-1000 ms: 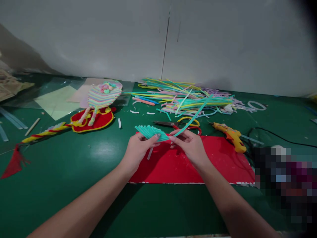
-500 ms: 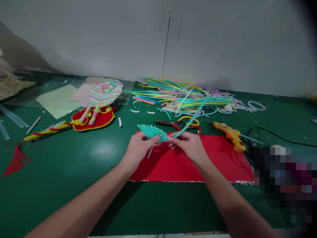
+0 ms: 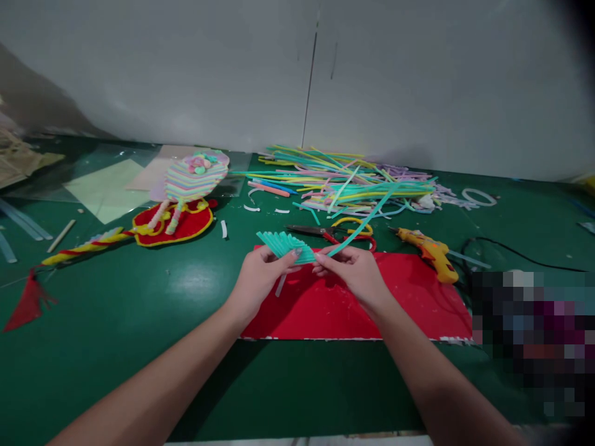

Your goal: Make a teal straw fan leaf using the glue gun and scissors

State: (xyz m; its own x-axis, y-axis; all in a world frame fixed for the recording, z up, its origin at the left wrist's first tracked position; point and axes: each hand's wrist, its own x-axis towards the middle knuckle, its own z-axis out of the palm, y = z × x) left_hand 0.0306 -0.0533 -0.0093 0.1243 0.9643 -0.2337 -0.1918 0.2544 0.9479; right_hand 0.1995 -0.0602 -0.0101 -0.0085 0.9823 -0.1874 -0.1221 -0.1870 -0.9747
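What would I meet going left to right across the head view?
Red triangular tassel → pale green flat sheet → pastel striped rounded panel → left hand holding a ribbed teal fan-shaped piece → right hand pinching a slim teal strip → yellow glue gun → whitish ring.

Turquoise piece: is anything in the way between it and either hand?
Nothing visible: the left hand grips the turquoise piece directly, and the right hand pinches the strip at its edge. The red board lies below and the scissors beyond, neither between.
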